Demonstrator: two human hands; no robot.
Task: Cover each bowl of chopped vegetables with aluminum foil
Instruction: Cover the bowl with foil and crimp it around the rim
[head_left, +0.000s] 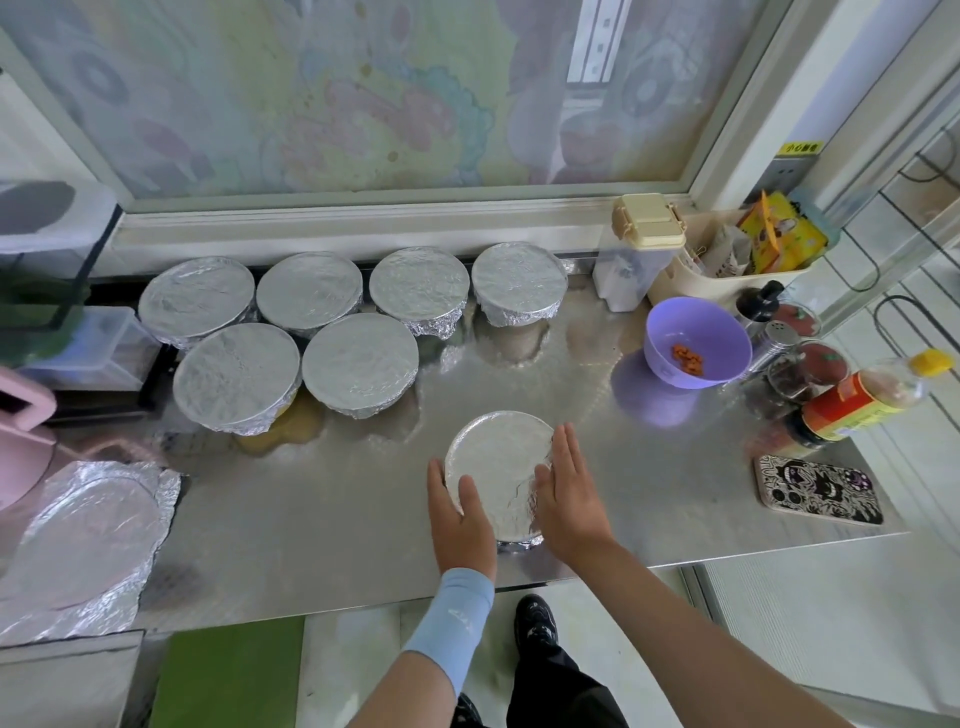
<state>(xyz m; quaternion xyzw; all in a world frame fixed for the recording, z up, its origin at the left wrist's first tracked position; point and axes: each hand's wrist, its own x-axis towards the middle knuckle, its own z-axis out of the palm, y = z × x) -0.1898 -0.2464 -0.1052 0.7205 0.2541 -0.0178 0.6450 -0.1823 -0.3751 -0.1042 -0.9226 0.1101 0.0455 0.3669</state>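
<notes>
A foil-covered bowl (498, 467) stands near the front edge of the steel counter (649, 483). My left hand (462, 525) presses flat against its left side, thumb lying on the foil top. My right hand (569, 493) presses with straight fingers against its right side. Several more foil-covered bowls (358, 358) stand in two rows at the back left. A purple bowl (696, 340) with a few chopped orange pieces sits uncovered at the right.
A foil-wrapped plate (88, 530) lies at the front left. A phone in a patterned case (818, 488) lies at the right edge. Sauce bottles and spice jars (852, 395) crowd the right side behind it. A cream caddy (727, 280) stands by the window.
</notes>
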